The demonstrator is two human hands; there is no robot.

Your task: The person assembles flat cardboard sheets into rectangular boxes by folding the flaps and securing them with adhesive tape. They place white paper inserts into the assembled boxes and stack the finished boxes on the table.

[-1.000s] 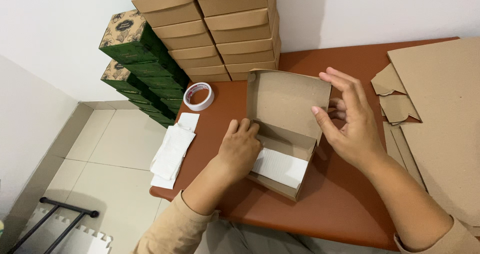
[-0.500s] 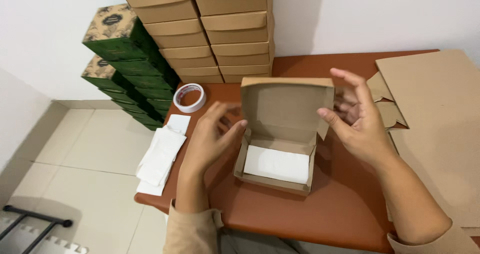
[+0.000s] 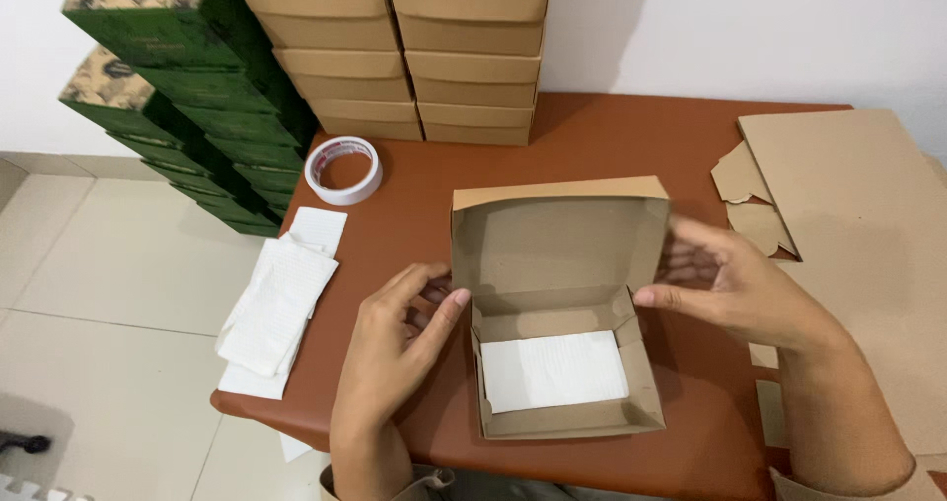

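An open brown cardboard box [image 3: 557, 245] stands on the reddish-brown table [image 3: 592, 136], its lid upright and facing me. A white paper sheet [image 3: 552, 368] lies flat in its base. My left hand [image 3: 395, 353] is at the box's left side, with thumb and fingers pinching the left corner where lid meets base. On the right side is my right hand [image 3: 750, 294]: the thumb presses the right corner and the fingers reach behind the lid.
A roll of white tape [image 3: 342, 169] lies to the back left. White paper sheets [image 3: 281, 304] overhang the table's left edge. Stacked brown boxes [image 3: 404, 57] line the back wall, green boxes [image 3: 187, 97] lean at the left, and flat cardboard blanks [image 3: 858, 225] lie at the right.
My left hand came out of the box base and moved to the box's left corner. The box now sits square to me with its lid upright, and my right hand dropped to the right corner.
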